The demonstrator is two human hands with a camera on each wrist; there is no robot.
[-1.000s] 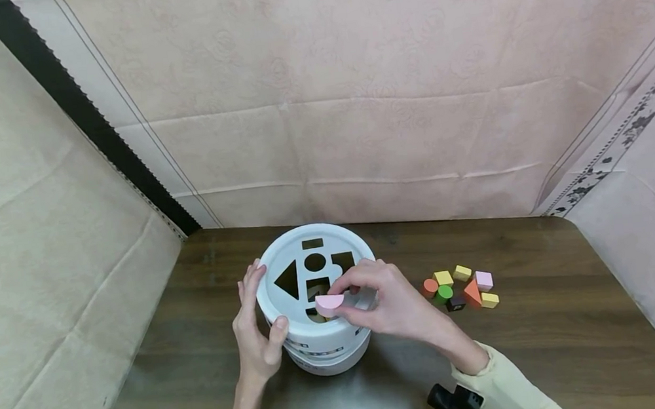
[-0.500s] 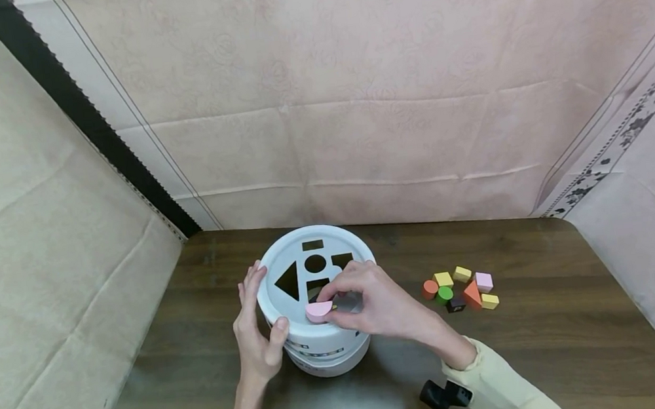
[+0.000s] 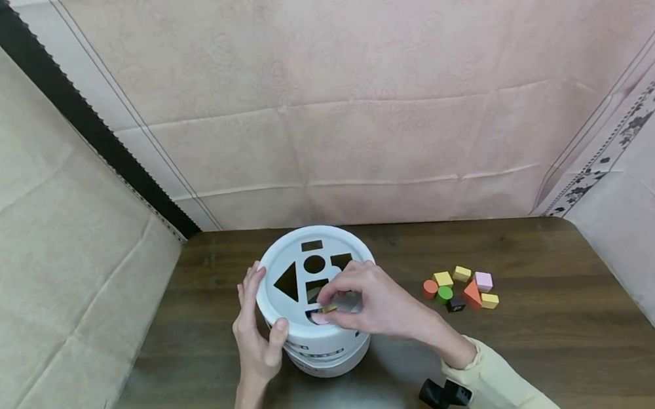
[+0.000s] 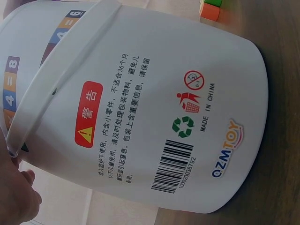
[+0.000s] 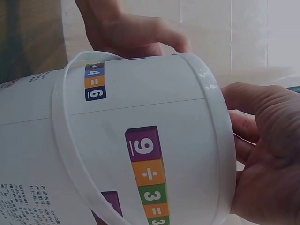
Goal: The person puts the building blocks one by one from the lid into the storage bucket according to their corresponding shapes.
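Note:
A white bucket (image 3: 330, 364) stands upright, its white lid (image 3: 268, 302) cut with shaped holes. My left hand (image 3: 256, 333) holds the lid's left side, thumb at the front and fingers along the rim. Over the lid's front right is my right hand (image 3: 378, 298), index finger and thumb bent and slightly apart, with nothing between them. A pink half-round block (image 3: 319, 318) shows through the front hole, below the lid's surface and partly hidden by the thumb. In the right wrist view, the right hand (image 5: 272, 154) is at the lid end and the left hand (image 5: 126, 30) touches the rim.
On the wooden table (image 3: 552, 327), right of the bucket, lie several loose blocks: a red cylinder (image 3: 429, 289), a green cylinder (image 3: 445, 294), an orange triangle (image 3: 472, 294), a pink block (image 3: 483, 281), a black block (image 3: 455, 304) and yellow ones. Pale cloth (image 3: 386, 139) hangs behind.
My right hand has moved left over the lid with the pink half-round block, which has then dropped from its fingers into the front hole. The left hand has stayed in place.

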